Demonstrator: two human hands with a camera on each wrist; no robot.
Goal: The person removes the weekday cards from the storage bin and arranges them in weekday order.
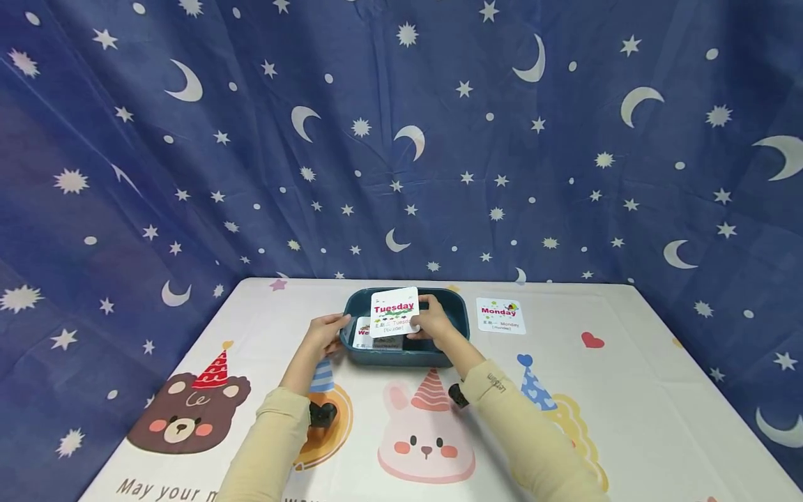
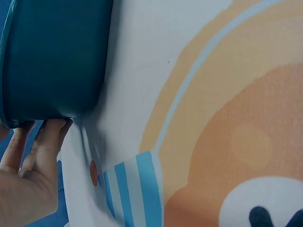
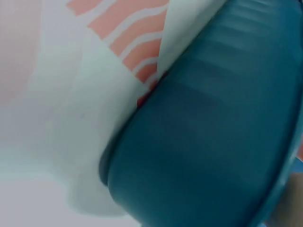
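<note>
A dark teal plastic basin (image 1: pixel 401 358) stands near the back of the table. My left hand (image 1: pixel 324 336) grips its left end, thumb at the rim and fingers against the outer wall; the fingers (image 2: pixel 46 144) show in the left wrist view. Above the basin my right hand (image 1: pixel 434 322) pinches the right edge of a white "Tuesday" card (image 1: pixel 390 298), its printed side up. Inside the basin lies another card (image 1: pixel 362 336), its printed word starting "We", partly hidden by the held card. In the right wrist view the basin's wall (image 3: pixel 199 123) covers most of the picture.
A "Monday" card (image 1: pixel 500 316) lies on the table to the right of the basin. The white tablecloth (image 1: pixel 652 397) bears printed cartoon animals and hats. Behind the table hangs a blue curtain (image 1: pixel 439 230) with moons and stars.
</note>
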